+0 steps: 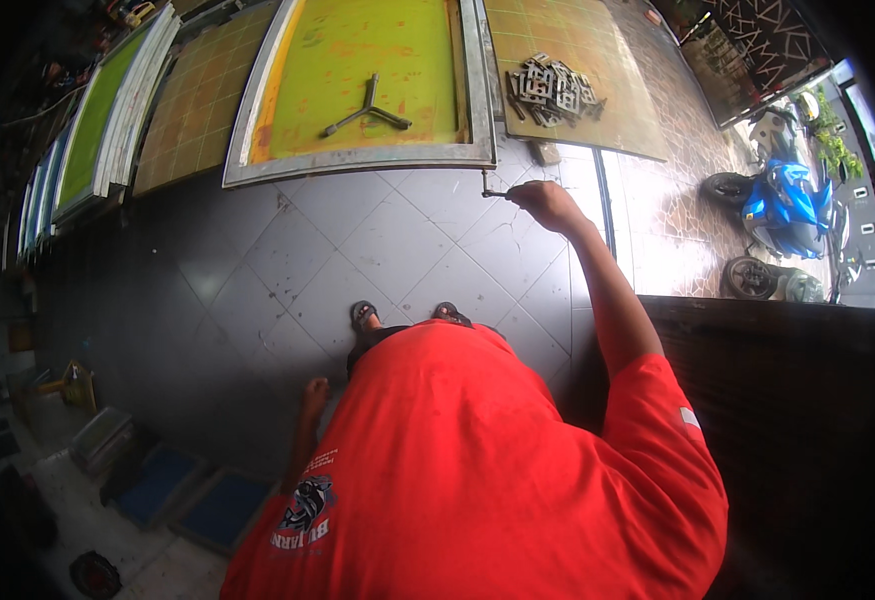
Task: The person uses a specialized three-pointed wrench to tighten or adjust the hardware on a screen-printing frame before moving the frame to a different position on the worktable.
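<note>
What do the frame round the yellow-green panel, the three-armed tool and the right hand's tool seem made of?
Frame: likely aluminium, dull silver-grey with stains. Three-armed tool: probably steel; slender, dark, matt bars. Held tool: perhaps metal, thin and dark; finish too small to judge.

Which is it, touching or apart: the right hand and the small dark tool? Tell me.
Touching: the head view shows the right hand gripping one end of the small dark tool, with no gap between them.
</note>
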Tool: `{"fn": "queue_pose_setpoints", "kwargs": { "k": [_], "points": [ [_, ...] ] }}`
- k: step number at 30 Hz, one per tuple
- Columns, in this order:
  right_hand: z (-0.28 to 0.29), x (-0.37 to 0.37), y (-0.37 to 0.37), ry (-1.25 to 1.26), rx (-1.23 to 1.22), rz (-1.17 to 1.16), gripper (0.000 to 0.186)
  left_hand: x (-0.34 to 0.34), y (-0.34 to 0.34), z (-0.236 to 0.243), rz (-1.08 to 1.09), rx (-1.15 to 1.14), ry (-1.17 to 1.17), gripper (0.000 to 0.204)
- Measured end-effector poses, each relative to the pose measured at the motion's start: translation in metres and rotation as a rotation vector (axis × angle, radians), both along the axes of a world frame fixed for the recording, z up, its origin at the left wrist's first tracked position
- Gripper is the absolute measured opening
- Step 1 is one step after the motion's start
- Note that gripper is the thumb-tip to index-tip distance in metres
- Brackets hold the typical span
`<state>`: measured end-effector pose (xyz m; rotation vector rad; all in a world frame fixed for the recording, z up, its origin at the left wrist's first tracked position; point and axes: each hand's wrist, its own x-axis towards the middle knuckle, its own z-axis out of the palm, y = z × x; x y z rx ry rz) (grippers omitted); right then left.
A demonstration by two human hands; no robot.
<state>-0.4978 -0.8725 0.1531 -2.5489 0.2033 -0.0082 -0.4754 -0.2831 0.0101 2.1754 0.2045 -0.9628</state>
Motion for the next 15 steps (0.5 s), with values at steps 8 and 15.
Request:
{"fn": "queue_pose_setpoints", "kwargs": {
  "k": [8,15],
  "points": [
    [-0.013,-0.004,0.0,-0.078,-0.011,-0.006,0.018,-0.018,0.028,-0.018,0.037,0.038,0.015,0.035],
    [-0.021,-0.001,0.0,-0.135,-0.024,0.007,0.018,-0.013,0.009,0.01,0.047,0.096,-0.04,0.034]
  ]
}}
